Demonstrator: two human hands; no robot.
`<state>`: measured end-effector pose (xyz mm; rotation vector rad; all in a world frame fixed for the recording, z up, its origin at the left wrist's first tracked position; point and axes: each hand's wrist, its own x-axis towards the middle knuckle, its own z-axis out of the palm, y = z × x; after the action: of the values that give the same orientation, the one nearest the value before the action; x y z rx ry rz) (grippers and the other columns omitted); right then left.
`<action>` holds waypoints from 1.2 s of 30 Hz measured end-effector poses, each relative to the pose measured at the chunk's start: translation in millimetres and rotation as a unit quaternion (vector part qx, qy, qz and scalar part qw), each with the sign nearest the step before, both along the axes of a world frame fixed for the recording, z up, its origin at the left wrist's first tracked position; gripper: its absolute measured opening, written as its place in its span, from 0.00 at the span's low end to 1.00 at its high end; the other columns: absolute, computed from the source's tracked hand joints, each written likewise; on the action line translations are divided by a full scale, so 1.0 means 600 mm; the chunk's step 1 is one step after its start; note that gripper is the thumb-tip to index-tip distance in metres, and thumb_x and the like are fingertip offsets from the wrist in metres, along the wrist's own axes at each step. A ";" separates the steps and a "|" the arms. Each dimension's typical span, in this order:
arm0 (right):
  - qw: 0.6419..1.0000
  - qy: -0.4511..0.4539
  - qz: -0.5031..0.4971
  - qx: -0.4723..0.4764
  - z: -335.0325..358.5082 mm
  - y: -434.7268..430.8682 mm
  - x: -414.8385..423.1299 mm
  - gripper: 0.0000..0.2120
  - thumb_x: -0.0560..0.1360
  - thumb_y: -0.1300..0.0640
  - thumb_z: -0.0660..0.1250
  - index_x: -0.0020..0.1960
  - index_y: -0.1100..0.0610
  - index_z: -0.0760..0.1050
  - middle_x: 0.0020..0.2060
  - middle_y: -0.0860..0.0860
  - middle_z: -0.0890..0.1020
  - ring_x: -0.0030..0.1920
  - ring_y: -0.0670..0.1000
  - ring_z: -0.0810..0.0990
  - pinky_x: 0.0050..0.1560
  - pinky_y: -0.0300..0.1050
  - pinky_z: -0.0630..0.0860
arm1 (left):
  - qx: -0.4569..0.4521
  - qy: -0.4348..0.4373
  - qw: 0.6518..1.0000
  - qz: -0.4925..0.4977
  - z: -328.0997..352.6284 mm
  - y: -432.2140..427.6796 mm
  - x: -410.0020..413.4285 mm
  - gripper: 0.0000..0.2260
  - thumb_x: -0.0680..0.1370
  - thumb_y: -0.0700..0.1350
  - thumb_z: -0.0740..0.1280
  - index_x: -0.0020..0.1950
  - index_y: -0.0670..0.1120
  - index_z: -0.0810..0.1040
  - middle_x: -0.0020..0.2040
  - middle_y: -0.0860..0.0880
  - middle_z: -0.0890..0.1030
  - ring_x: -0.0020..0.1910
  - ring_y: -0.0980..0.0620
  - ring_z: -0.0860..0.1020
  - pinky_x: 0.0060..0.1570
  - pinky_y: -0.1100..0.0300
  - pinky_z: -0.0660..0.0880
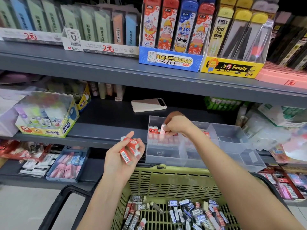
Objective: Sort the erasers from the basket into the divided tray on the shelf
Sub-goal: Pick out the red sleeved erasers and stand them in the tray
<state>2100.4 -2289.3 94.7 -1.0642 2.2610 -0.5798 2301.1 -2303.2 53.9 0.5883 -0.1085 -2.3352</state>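
Green basket sits below both hands, nearest the camera. Loose erasers lie piled on its bottom, in black, blue and red sleeves. Left hand is above the basket's far rim, palm up, fingers curled round a small bunch of red-sleeved erasers, thumb up. Clear divided tray stands just right of the left hand, on the front edge of the shelf. Right hand is farther in than the left, over the tray's rear left compartment. Its fingertips pinch one pale eraser upright; whether its lower end touches anything, cannot tell. Standing red erasers fill that compartment, just left of and under the right hand. Pale phone lies flat on the shelf beyond the right hand. Glue box is well left of the left hand, same shelf.
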 end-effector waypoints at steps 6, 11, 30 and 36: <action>0.993 0.110 0.027 0.025 -0.014 -0.008 0.008 0.11 0.72 0.63 0.67 0.53 0.59 0.82 0.51 0.55 0.83 0.52 0.54 0.81 0.55 0.42 0.77 | -0.015 0.032 0.999 -0.005 -0.003 -0.004 0.005 0.17 0.71 0.38 0.66 0.59 0.36 0.76 0.43 0.42 0.78 0.36 0.52 0.79 0.34 0.63 0.78; 0.980 0.182 0.029 -0.071 -0.019 0.011 0.021 0.10 0.73 0.60 0.67 0.53 0.59 0.81 0.51 0.54 0.83 0.52 0.53 0.80 0.57 0.43 0.74 | -0.088 -0.021 0.996 -0.006 -0.004 0.000 0.001 0.13 0.71 0.42 0.66 0.54 0.39 0.76 0.42 0.43 0.81 0.32 0.56 0.78 0.24 0.68 0.71; 0.937 -0.112 -0.047 -0.326 0.048 0.078 -0.001 0.06 0.70 0.65 0.72 0.41 0.55 0.79 0.35 0.51 0.83 0.33 0.42 0.79 0.34 0.32 0.74 | -0.142 -0.058 0.988 -0.014 -0.009 0.000 -0.003 0.10 0.73 0.38 0.64 0.54 0.38 0.74 0.45 0.39 0.84 0.41 0.48 0.83 0.29 0.63 0.75; 0.987 0.005 -0.048 -0.155 0.014 0.038 -0.042 0.08 0.67 0.61 0.76 0.44 0.57 0.78 0.40 0.55 0.83 0.41 0.51 0.81 0.49 0.44 0.77 | -0.133 -0.053 0.990 0.010 -0.016 -0.004 -0.004 0.10 0.80 0.38 0.59 0.61 0.40 0.68 0.56 0.37 0.81 0.55 0.41 0.81 0.47 0.53 0.81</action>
<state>2075.2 -2266.3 103.3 -1.1065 2.2887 -0.9952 2298.5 -2305.3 44.2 0.5761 -0.4538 -2.2196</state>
